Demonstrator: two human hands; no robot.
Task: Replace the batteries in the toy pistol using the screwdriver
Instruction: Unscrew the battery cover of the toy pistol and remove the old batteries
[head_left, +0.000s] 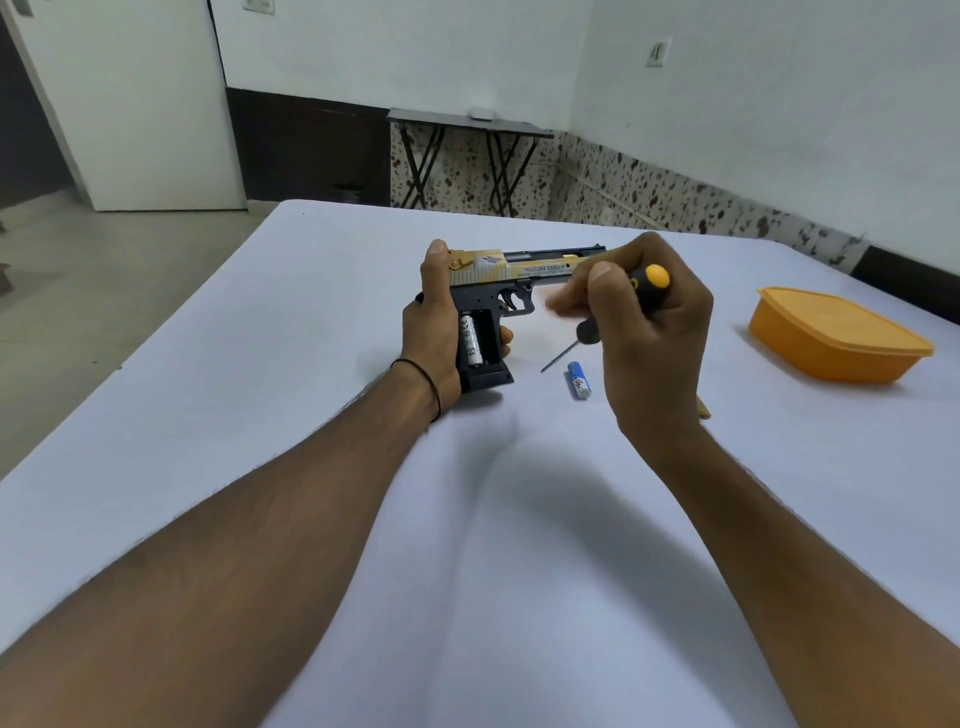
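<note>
Your left grip (434, 322) wraps the handle of the toy pistol (498, 280), holding it side-up low over the middle of the bench (260, 389) with the battery bay open. Your right grip (654, 338) is closed round the screwdriver (644, 288), tip down. The pistol is probably light, stiff plastic, so hold it by the handle, clear of the bay. Batteries look smooth and may roll. Count one pistol, one screwdriver, two batteries: a silver battery (471, 340) in the bay, a blue battery (579, 380) on the bench. One lidded orange box (836, 338) sits to the right.
</note>
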